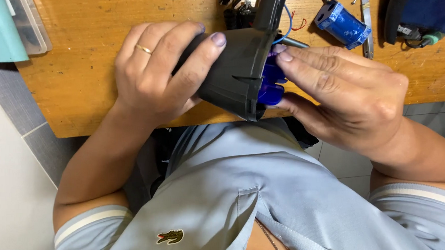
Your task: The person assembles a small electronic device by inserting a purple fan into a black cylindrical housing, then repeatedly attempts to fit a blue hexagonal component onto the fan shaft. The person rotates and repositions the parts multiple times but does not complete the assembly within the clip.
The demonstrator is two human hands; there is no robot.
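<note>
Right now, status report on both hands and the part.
Left hand grips dark housing. Right hand pinches blue part at its open end. Blue cylinder lies behind, apart.

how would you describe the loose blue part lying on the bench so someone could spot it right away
Start at the orange wooden workbench and follow its far edge toward the right, past the dark grey plastic housing held in both hands. There lies a short blue cylinder wrapped in glossy blue film, beside a thin metal tool. Unlike the translucent blue piece at the housing, nobody touches it.
</note>
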